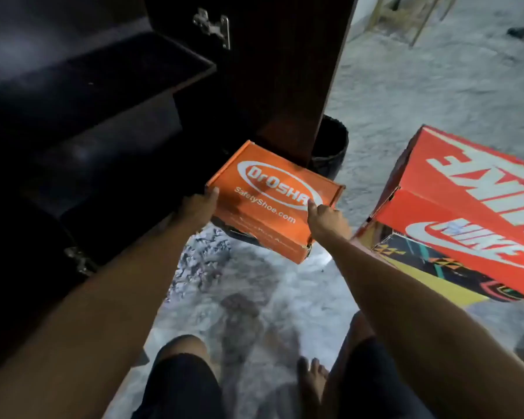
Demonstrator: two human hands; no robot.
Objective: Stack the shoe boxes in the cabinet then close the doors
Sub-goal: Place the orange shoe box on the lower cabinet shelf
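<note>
An orange Dr.OSHA shoe box (273, 195) hangs tilted above the floor, in front of the dark cabinet (82, 122). My left hand (195, 208) grips its left edge, thumb on the lid. My right hand (327, 219) holds the near right corner, with one finger lying on the lid. The cabinet's right door (288, 68) stands open behind the box. At the right a red Nike shoe box (466, 213) rests on a patterned box (430, 267). The cabinet's shelves are dark and what they hold is hard to see.
A dark round bin (330, 149) stands behind the open door. A wooden stool's legs (406, 16) show at the far right. My knees and a bare foot (312, 379) are on the pale speckled floor (254, 297) below the box.
</note>
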